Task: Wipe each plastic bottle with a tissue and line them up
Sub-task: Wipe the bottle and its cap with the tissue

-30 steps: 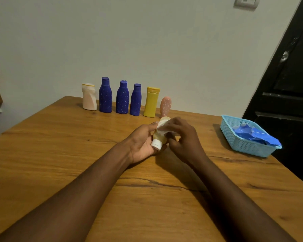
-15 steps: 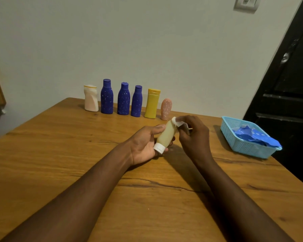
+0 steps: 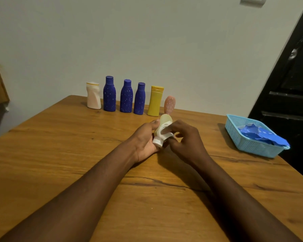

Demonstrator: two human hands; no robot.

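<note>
- Wooden table point(image 3: 59, 154) under me, six bottles point(image 3: 126, 96) lined up at eleven o'clock.
- My left hand point(image 3: 145, 138) grips the pale bottle point(image 3: 165, 119) at twelve, cap toward me.
- My right hand point(image 3: 185, 140) pinches the tissue point(image 3: 164, 136) against it.
- Blue basket point(image 3: 248, 145) at two o'clock.

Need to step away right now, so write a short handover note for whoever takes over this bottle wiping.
Left hand grips the pale yellow bottle, white cap toward the person, over the table.
Right hand holds the tissue against it, mid-wipe.
Done: six bottles lined up at the far edge: white bottle, three blue bottles, yellow bottle, pink bottle.
Left: finish this wipe, then stand it at the row's right end, beside the pink bottle.
No other loose bottle is in view; the blue basket seems to hold only blue scraps.
</note>
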